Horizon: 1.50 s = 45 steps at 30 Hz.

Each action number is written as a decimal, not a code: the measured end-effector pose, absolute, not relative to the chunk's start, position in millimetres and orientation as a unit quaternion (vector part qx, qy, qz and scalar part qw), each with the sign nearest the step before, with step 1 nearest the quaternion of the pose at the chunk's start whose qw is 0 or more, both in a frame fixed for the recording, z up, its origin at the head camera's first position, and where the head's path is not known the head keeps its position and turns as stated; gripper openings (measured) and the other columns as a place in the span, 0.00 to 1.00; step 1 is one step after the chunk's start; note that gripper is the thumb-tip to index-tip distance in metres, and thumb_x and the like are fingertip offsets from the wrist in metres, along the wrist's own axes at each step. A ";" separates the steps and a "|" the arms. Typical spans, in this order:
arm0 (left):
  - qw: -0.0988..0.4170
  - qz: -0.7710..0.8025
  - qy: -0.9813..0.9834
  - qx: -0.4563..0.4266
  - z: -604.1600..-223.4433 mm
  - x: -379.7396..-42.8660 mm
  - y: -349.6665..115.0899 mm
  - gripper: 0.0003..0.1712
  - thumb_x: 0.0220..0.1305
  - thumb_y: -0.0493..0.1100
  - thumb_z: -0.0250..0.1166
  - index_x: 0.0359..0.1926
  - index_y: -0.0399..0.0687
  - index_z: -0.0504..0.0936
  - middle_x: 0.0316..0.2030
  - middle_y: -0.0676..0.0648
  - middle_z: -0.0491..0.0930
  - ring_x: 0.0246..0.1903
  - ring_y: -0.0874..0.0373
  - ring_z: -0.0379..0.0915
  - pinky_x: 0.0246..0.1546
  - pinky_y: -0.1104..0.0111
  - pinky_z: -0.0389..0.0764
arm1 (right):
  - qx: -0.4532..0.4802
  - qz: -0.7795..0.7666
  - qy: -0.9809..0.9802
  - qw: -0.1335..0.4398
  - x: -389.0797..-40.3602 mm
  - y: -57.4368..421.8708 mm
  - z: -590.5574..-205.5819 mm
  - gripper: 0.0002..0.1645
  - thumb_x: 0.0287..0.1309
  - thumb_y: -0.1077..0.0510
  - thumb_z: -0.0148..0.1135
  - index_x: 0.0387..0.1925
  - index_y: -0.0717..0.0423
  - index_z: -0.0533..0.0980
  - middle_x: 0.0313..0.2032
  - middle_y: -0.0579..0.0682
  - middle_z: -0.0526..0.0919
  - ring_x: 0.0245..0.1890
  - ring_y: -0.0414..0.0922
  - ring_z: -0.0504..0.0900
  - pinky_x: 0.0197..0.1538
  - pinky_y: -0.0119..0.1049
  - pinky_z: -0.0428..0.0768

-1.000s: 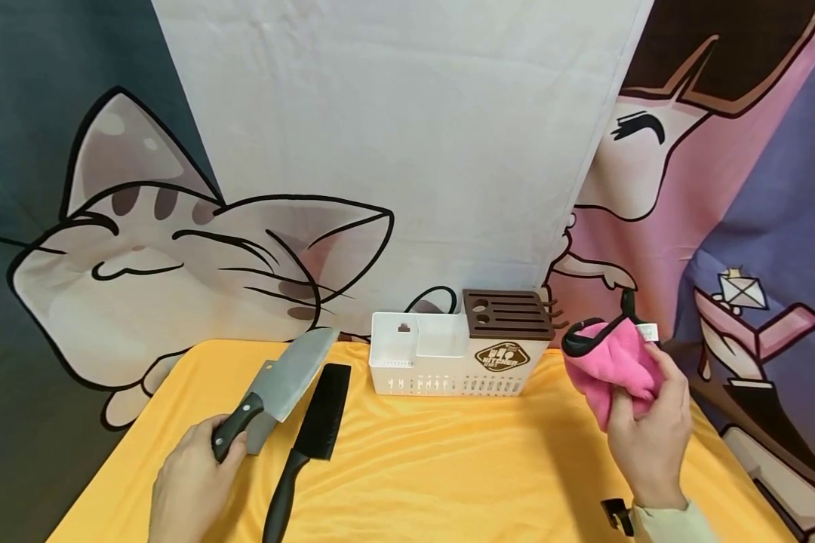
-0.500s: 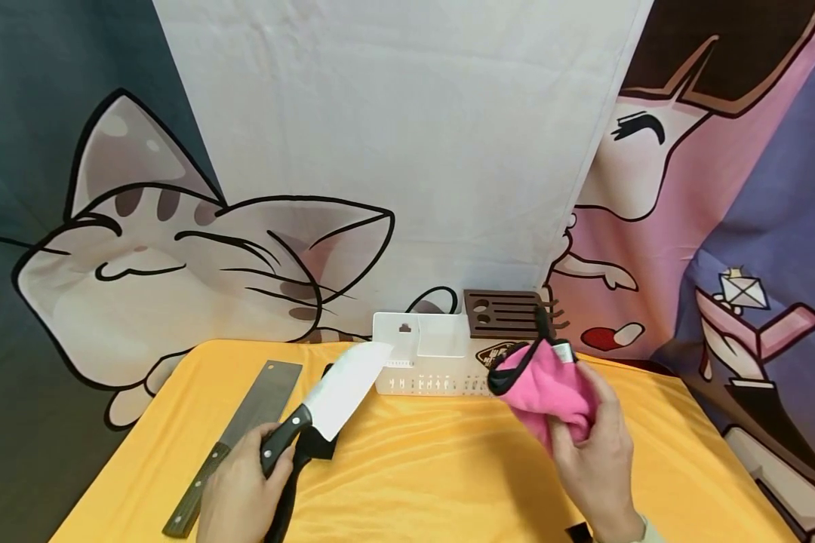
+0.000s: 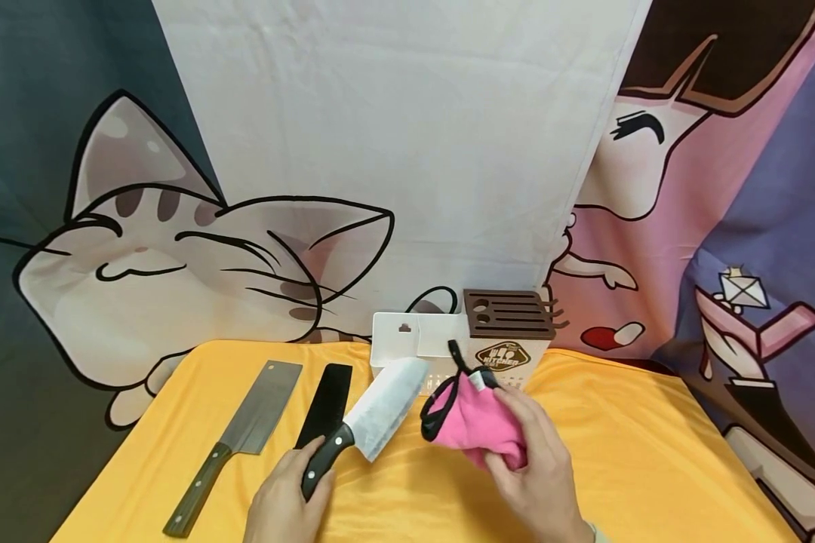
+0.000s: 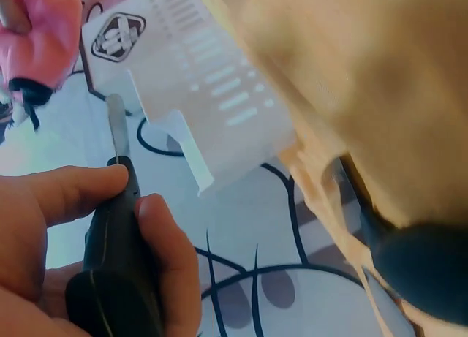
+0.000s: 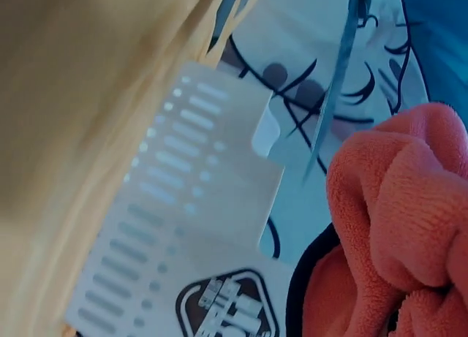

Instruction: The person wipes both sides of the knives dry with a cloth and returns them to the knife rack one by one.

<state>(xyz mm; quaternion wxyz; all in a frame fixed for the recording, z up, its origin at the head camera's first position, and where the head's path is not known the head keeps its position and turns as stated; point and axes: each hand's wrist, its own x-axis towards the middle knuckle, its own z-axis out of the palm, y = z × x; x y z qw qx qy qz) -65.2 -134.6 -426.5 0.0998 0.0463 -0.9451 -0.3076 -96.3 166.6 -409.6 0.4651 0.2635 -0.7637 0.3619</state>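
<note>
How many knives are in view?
3. A cleaver lies leftmost on the yellow cloth; a black knife lies beside it, in the head view partly behind the left hand, which holds a black-handled silver knife.

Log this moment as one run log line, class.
left hand: grips knife; right hand: holds pink cloth; wood-handled knife, black knife: on table; rack: beyond hands

Cartoon backdrop [image 3: 394,151] behind yellow tablecloth [image 3: 638,452]

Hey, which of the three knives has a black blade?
The middle knife, lying on the yellow tablecloth and partly hidden by the left hand. The far-left knife and the held knife have silvery blades.
</note>
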 end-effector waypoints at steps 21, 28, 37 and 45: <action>0.160 -0.315 -0.935 -0.017 -426.6 -59.8 -90.1 0.22 0.49 0.41 0.73 0.49 0.50 0.86 0.40 0.52 0.86 0.37 0.52 0.84 0.38 0.56 0.82 | 0.412 0.297 -0.780 0.365 -88.0 126.9 -403.8 0.23 0.68 0.47 0.60 0.60 0.52 0.80 0.62 0.60 0.75 0.54 0.53 0.76 0.63 0.35 0.67; 0.183 -0.320 -0.929 -0.025 -429.8 -59.8 -86.4 0.25 0.43 0.39 0.75 0.48 0.48 0.86 0.39 0.52 0.86 0.38 0.51 0.85 0.38 0.56 0.82 | 0.421 0.264 -0.795 0.347 -89.0 122.5 -411.6 0.25 0.72 0.44 0.54 0.63 0.49 0.77 0.66 0.60 0.72 0.62 0.57 0.73 0.64 0.44 0.65; 0.216 -0.322 -0.921 -0.013 -428.7 -62.1 -80.4 0.18 0.46 0.42 0.80 0.41 0.48 0.89 0.33 0.53 0.87 0.34 0.53 0.85 0.35 0.59 0.83 | 0.385 0.275 -0.798 0.374 -90.2 115.5 -416.3 0.29 0.54 0.57 0.63 0.61 0.50 0.79 0.64 0.59 0.74 0.61 0.57 0.75 0.60 0.47 0.67; 0.209 -0.324 -0.923 -0.007 -423.8 -63.9 -77.9 0.16 0.46 0.44 0.80 0.40 0.50 0.90 0.28 0.55 0.85 0.28 0.56 0.83 0.29 0.61 0.80 | 0.343 0.283 -0.803 0.397 -93.3 110.2 -418.7 0.26 0.57 0.57 0.61 0.59 0.50 0.80 0.62 0.58 0.76 0.60 0.57 0.76 0.58 0.49 0.69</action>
